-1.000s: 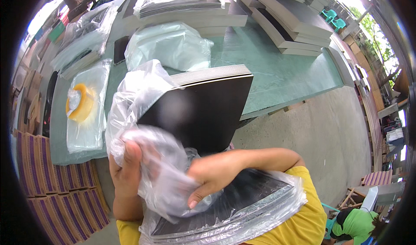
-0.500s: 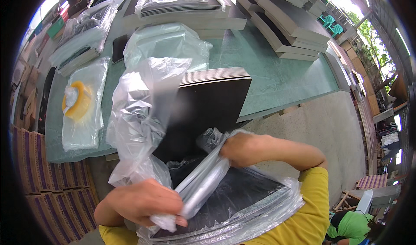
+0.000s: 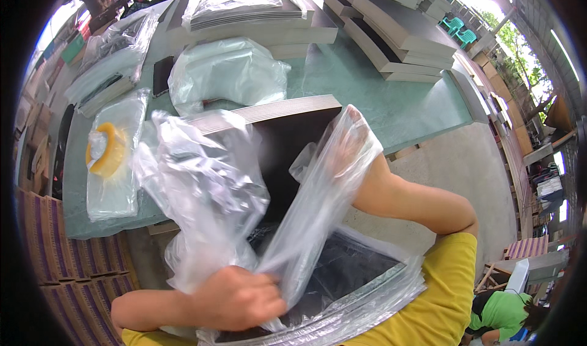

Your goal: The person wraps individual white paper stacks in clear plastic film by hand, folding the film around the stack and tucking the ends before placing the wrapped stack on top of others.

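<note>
While the left hand (image 3: 241, 297) is low in the frame, just left of the middle, the right hand (image 3: 350, 147) is higher up, right of the middle. The left arm comes in from the lower left and lies almost flat, with the back of the hand facing up. Its fingers are curled tight and grip the clear bag (image 3: 312, 224). The right arm is bent at the elbow and points up and left. Plastic covers the right hand, so I can't tell if its fingers hold on.

The bag runs between both hands, in front of the black boards (image 3: 284, 147) in the middle. More crinkly plastic hides their left side. Low down, near the yellow shirt (image 3: 428, 285), are some wrapped boards (image 3: 348, 279). Behind the black boards, a heap of plastic (image 3: 229, 74) sits on the green table (image 3: 385, 114). Yellow tape (image 3: 115, 151) lies on flat bags (image 3: 113, 193) at the left. Big stacks (image 3: 403, 34) fill the upper right, and boxes (image 3: 85, 260) stand at the lower left.
</note>
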Demonstrator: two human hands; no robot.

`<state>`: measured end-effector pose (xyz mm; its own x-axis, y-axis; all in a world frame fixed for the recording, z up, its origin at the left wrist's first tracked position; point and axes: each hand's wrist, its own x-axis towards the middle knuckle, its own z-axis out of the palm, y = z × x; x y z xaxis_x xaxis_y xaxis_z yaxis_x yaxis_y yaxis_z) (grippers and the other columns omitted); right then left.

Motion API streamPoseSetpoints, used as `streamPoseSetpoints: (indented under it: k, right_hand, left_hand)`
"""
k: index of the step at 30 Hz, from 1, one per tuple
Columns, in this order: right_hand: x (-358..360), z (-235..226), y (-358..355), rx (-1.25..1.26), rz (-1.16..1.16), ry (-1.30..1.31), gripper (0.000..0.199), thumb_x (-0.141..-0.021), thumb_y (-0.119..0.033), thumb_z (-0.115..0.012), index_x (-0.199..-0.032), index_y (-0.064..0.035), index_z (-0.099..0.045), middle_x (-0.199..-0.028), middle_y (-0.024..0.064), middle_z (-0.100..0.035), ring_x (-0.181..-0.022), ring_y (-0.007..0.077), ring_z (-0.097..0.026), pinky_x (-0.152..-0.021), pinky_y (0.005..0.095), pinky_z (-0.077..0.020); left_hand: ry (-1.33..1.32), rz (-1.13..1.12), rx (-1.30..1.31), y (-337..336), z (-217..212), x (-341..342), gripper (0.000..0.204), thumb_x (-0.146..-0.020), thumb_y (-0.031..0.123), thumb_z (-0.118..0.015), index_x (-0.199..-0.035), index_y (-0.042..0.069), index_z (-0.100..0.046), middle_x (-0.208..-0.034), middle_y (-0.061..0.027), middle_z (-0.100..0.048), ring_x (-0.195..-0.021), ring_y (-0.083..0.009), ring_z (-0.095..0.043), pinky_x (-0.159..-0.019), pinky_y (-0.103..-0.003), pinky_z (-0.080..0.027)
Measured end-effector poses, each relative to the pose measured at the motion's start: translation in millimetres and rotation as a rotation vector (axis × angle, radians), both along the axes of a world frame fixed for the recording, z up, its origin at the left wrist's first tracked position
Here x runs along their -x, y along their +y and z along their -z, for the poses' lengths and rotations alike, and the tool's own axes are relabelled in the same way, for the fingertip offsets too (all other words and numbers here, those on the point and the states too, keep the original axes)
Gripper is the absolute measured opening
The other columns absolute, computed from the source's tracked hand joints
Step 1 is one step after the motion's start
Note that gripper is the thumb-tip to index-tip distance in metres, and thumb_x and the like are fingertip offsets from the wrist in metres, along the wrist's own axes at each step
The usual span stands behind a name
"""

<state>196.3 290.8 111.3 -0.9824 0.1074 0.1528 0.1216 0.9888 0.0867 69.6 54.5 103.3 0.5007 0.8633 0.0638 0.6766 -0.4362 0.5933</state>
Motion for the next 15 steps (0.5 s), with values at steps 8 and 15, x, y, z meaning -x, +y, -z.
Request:
streamPoseSetpoints:
  k: [8, 15]
  right_hand:
    - [-15.3, 22.3, -11.1, -0.336, -0.094, -0.662, 0.032, -0.074, -0.017, -0.047, -0.101, -0.0066, -0.058, -0.114, 0.0134, -0.049, -0.118, 0.0298, -0.033, -0.104, 0.0468, -0.0039]
    - [13.9, -28.4, -29.1, 0.319, -0.196, -0.251, 0.012, -0.063, -0.014, -0.058, -0.074, -0.0077, -0.060, -0.070, 0.0125, -0.060, -0.065, 0.0280, -0.060, -0.058, 0.0349, -0.0483]
  left_hand:
    - [0.457, -0.570, 0.162, -14.0, 17.7, 35.7, 0.020, -0.071, 0.013, -0.052, -0.090, 0.005, -0.053, -0.078, -0.0163, -0.053, -0.073, -0.0306, -0.056, -0.064, -0.041, -0.044]
    - [0.353, -0.485, 0.501, -32.0, 42.7, 51.3, 0.025, -0.078, 0.019, -0.050, -0.096, 0.003, -0.056, -0.079, -0.0213, -0.057, -0.072, -0.0310, -0.058, -0.066, -0.039, -0.046]
